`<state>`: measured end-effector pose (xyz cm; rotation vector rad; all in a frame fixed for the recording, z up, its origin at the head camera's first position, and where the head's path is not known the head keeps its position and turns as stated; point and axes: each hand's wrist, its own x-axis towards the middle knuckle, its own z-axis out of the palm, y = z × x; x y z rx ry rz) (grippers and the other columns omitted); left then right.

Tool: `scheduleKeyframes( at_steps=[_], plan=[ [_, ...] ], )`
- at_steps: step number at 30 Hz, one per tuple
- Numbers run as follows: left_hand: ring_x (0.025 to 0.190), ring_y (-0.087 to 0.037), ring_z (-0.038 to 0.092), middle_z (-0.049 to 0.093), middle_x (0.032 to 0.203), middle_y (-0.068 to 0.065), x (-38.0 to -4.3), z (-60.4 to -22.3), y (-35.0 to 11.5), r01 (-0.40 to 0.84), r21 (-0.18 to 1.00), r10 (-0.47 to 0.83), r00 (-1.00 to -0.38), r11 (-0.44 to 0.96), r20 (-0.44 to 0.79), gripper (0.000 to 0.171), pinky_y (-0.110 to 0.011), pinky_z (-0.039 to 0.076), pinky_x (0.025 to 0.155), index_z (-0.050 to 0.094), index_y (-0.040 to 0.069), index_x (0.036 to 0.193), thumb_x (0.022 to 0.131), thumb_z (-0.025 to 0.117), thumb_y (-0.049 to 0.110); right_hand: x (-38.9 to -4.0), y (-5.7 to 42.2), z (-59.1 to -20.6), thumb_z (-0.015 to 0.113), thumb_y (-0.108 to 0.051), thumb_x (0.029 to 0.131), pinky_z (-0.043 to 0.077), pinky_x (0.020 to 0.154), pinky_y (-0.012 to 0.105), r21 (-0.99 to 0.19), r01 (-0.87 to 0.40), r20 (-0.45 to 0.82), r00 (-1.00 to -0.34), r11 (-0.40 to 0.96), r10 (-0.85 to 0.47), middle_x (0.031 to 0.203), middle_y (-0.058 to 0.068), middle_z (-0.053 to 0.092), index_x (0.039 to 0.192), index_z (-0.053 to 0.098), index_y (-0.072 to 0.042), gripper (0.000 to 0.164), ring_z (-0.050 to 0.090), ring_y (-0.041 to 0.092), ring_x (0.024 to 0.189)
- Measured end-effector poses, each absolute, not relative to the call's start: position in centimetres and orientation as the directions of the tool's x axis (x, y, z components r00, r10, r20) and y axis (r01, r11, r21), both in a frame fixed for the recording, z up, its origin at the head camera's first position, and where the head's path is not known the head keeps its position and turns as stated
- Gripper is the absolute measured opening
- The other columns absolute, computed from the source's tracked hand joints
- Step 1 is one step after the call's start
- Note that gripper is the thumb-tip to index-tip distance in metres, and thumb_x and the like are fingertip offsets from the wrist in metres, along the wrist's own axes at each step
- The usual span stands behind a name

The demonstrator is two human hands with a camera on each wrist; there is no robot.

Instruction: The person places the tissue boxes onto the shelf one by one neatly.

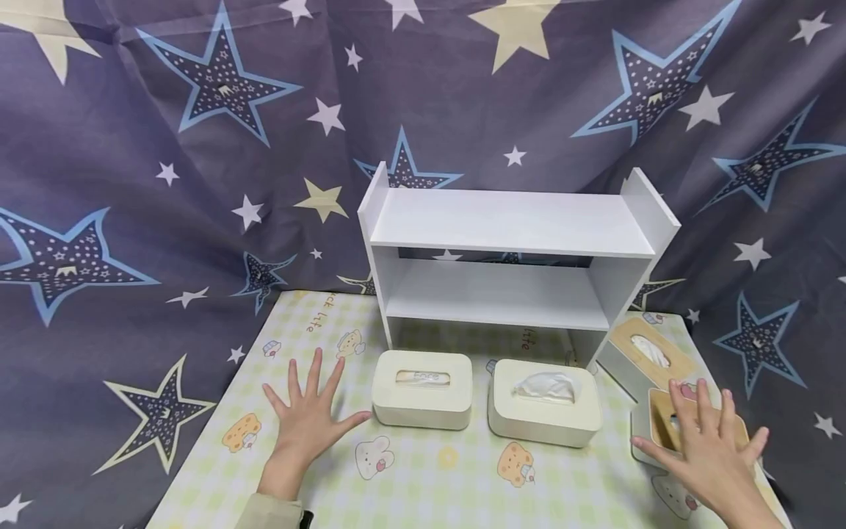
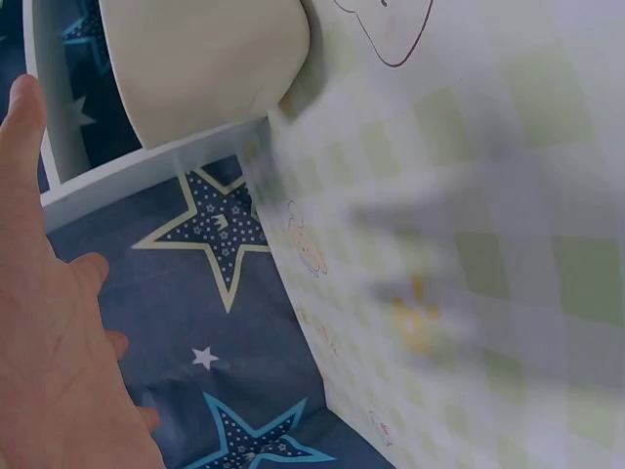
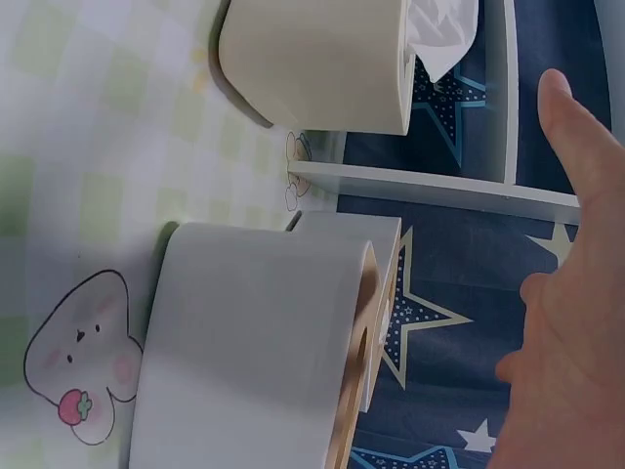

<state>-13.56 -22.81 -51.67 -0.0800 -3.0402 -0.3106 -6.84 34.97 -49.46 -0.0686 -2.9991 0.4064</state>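
Head view: Your left hand (image 1: 305,422) is above the desk (image 1: 449,496), palm down, fingers spread apart and holding nothing. Its thumb tip is just beside the left cream tissue box (image 1: 423,413); lettering shows in the slot of that box. The right cream tissue box (image 1: 543,427) is to its right, apart from it, with white tissue raised in its opening. Both boxes are in front of the white shelf unit (image 1: 509,220).

Your right hand (image 1: 717,459) has its fingers spread apart, holds nothing, and overlaps the front wood-topped box (image 1: 644,439). The rear wood-topped box (image 1: 624,338) is beyond it, beside the shelf unit, with white tissue in its slot. A star-patterned curtain (image 1: 192,316) is behind the desk.

Left wrist view: Your thumb and palm occupy the left edge. A gap separates the thumb from the cream box at the top. Only the ends of some other fingers are visible; take their spread from the head view.

Right wrist view: Your thumb and palm occupy the right edge, clear of the boxes. The front wood-topped box is at lower centre, and the right cream tissue box is at the top, its tissue protruding.
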Motion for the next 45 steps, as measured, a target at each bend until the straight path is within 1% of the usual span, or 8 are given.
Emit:
scheduleKeyframes(
  at_steps=[5,10,16,27,33,35,41,45],
  plan=[
    [0.151,-0.053,-0.011,-0.005,0.17,-0.007,-13.5,-51.8,-22.5,0.062,0.212,0.047,-0.996,0.975,0.076,0.106,-0.082,-0.024,0.105,0.021,0.032,0.16,0.075,0.058,0.083,-6.9,34.7,-49.6,0.063,-0.067,0.084,-0.023,0.094,0.089,-0.276,0.02,0.109,-0.993,0.961,0.052,0.163,0.018,-0.024,0.161,-0.007,-0.023,0.113,-0.032,0.047,0.145],
    [0.151,-0.052,-0.012,-0.005,0.17,-0.007,-13.6,-52.2,-22.4,0.062,0.212,0.048,-0.996,0.975,0.073,0.106,-0.08,-0.026,0.105,0.02,0.033,0.16,0.074,0.058,0.084,-7.0,34.4,-49.7,0.064,-0.066,0.084,-0.026,0.096,0.087,-0.288,0.012,0.113,-0.992,0.958,0.047,0.164,0.019,-0.022,0.161,-0.008,-0.025,0.112,-0.033,0.044,0.146],
    [0.15,-0.054,-0.009,-0.002,0.17,-0.008,-13.5,-52.6,-22.1,0.065,0.217,0.047,-0.995,0.974,0.088,0.107,-0.083,-0.021,0.106,0.023,0.031,0.159,0.073,0.06,0.083,-7.1,34.0,-49.6,0.064,-0.065,0.085,-0.027,0.096,0.086,-0.293,0.008,0.119,-0.992,0.956,0.044,0.165,0.021,-0.018,0.161,-0.005,-0.025,0.11,-0.032,0.045,0.147],
    [0.151,-0.054,-0.006,0.001,0.17,-0.009,-13.3,-52.8,-21.5,0.089,0.212,0.066,-0.991,0.973,0.117,0.107,-0.085,-0.013,0.108,0.026,0.03,0.159,0.073,0.06,0.083,-7.4,33.3,-49.8,0.066,-0.062,0.085,-0.027,0.103,0.081,-0.32,-0.031,0.153,-0.988,0.947,0.02,0.166,0.026,-0.007,0.161,-0.003,-0.023,0.11,-0.025,0.04,0.151],
    [0.151,-0.054,-0.005,0.002,0.17,-0.009,-13.3,-53.0,-21.2,0.099,0.214,0.073,-0.989,0.972,0.127,0.106,-0.084,-0.011,0.11,0.027,0.028,0.158,0.073,0.063,0.081,-7.7,32.4,-50.1,0.067,-0.061,0.085,-0.02,0.103,0.086,-0.325,-0.063,0.175,-0.985,0.944,-0.005,0.167,0.022,-0.006,0.162,0.003,-0.02,0.109,-0.022,0.04,0.152],
    [0.151,-0.054,-0.005,0.002,0.17,-0.009,-13.4,-53.1,-21.1,0.1,0.208,0.075,-0.989,0.973,0.126,0.106,-0.084,-0.01,0.11,0.027,0.028,0.159,0.073,0.062,0.082,-7.8,32.1,-50.2,0.068,-0.061,0.084,-0.019,0.103,0.087,-0.331,-0.072,0.18,-0.984,0.941,-0.012,0.168,0.021,-0.004,0.162,0.006,-0.019,0.108,-0.02,0.041,0.153],
    [0.151,-0.053,-0.001,0.004,0.17,-0.008,-13.4,-53.4,-20.8,0.104,0.194,0.079,-0.988,0.975,0.132,0.107,-0.085,-0.003,0.111,0.025,0.029,0.159,0.074,0.059,0.084,-8.0,30.9,-50.5,0.07,-0.058,0.084,-0.018,0.105,0.085,-0.366,-0.1,0.193,-0.981,0.925,-0.029,0.169,0.018,0.0,0.162,0.009,-0.022,0.105,-0.016,0.037,0.155],
    [0.15,-0.054,0.004,0.009,0.169,-0.01,-13.4,-53.5,-20.4,0.119,0.215,0.084,-0.983,0.969,0.164,0.106,-0.085,-0.001,0.111,0.03,0.025,0.158,0.074,0.061,0.081,-8.3,30.2,-50.5,0.071,-0.058,0.083,-0.013,0.108,0.085,-0.379,-0.112,0.202,-0.979,0.918,-0.036,0.169,0.017,0.001,0.161,0.016,-0.018,0.104,-0.011,0.037,0.156]
  ],
)
